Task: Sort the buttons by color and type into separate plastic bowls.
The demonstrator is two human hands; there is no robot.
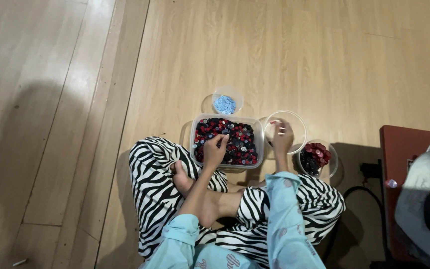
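Note:
A clear rectangular tub [260, 130] full of mixed red, black and blue buttons stands on the floor before my crossed legs. My left hand [215, 149] is in the tub, its fingertips pinched together on the buttons. My right hand [281, 135] is over a round clear bowl [299, 124] to the right of the tub, with something small and red at its fingers. A small round cup [234, 93] of light blue buttons [225, 104] sits behind the tub. Another round bowl [332, 167] at the right holds red and black buttons [314, 157].
I sit cross-legged on a light wooden floor [284, 55] in zebra-striped trousers [150, 184] and pale blue sleeves. A dark red low table [399, 159] with a bag on it stands at the right edge. A black cable [354, 192] runs beside it.

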